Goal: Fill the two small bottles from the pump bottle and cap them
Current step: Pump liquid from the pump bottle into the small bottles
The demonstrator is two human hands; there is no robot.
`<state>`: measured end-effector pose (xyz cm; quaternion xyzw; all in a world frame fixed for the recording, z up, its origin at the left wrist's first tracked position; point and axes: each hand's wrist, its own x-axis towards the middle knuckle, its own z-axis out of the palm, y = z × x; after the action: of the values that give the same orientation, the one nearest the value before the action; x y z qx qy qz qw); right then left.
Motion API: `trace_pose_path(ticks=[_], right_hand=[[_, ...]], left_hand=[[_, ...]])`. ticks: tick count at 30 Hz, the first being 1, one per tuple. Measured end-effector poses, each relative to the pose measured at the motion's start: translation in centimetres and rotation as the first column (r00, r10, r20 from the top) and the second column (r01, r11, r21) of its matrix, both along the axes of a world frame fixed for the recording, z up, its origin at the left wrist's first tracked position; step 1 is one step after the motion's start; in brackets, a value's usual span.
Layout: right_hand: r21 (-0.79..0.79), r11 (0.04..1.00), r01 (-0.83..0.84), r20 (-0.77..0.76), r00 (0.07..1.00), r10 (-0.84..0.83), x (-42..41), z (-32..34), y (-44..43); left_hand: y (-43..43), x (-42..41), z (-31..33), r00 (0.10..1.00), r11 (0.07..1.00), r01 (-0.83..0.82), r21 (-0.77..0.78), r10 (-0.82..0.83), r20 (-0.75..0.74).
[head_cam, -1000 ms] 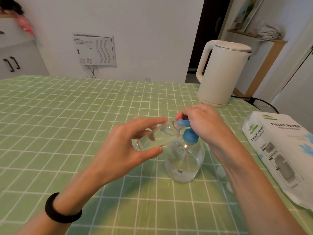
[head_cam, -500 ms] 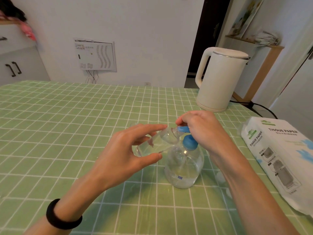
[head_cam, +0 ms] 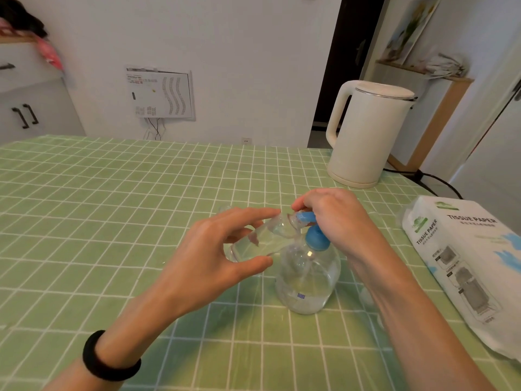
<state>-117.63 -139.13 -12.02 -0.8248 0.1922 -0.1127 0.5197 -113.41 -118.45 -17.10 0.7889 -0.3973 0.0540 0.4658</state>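
Small clear plastic bottle (head_cam: 258, 242) is lying tilted, pinched in the left hand (head_cam: 214, 258), mouth touching the blue nozzle of the clear round pump bottle (head_cam: 308, 273) on the table (head_cam: 112, 207). Right hand (head_cam: 335, 218) is curled over the pump. Filling looks underway; capping remains.

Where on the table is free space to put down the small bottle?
The green cloth left of the left hand lies bare to the edge. Bare too: the strip behind both hands, left of the kettle. Crowded: right side, between pump bottle, right hand and tissue pack.
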Motion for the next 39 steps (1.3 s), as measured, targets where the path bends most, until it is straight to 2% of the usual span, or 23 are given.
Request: trace_pose_path(ticks=[29, 39], right_hand=[[0.036, 0.999, 0.008, 0.046, 0.999, -0.01, 0.1, -1.2, -0.1], [0.05, 0.993, 0.103, 0.246, 0.963, -0.113, 0.1, -2.0, 0.6]], left_hand=[[0.0, -0.3, -0.2, 1.0, 0.999, -0.017, 0.027, 0.017, -0.003], [-0.2, -0.2, -0.4, 1.0, 1.0, 0.003, 0.009, -0.003, 0.0]])
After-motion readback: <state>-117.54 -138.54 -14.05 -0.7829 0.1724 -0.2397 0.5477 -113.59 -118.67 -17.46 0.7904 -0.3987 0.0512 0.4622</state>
